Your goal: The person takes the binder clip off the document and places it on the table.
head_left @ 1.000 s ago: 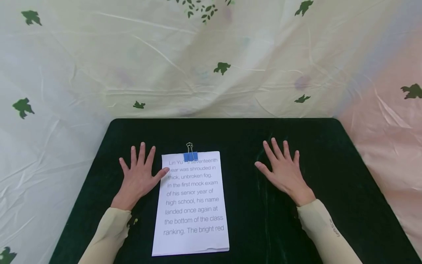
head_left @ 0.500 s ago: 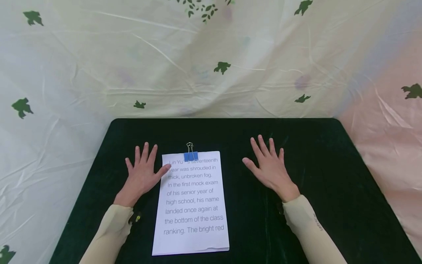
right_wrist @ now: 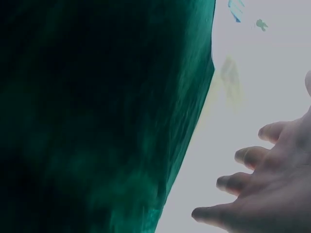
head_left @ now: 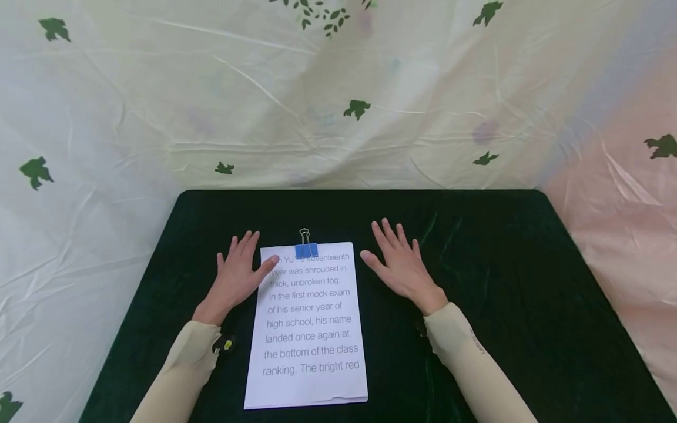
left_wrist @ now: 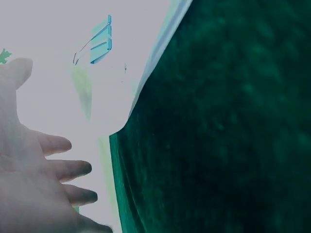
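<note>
1. The paper (head_left: 308, 329) lies flat on the table (head_left: 529, 264), left of its middle and between your hands, turned so its lines read upright from your side.
2. A blue clip (head_left: 306, 251) bites its top edge, likely to keep the sheets together; along the bottom they sit slightly uneven.
3. Your left hand (head_left: 235, 279) holds nothing, fingers straight, thumb wide across the paper's upper left edge; whether it touches, I cannot tell.
4. Your right hand (head_left: 404, 270) holds nothing either, fingers spread, near the upper right edge but apart from it.
5. More table stretches to your right than to your left, so that side should allow the wider swing.
</note>
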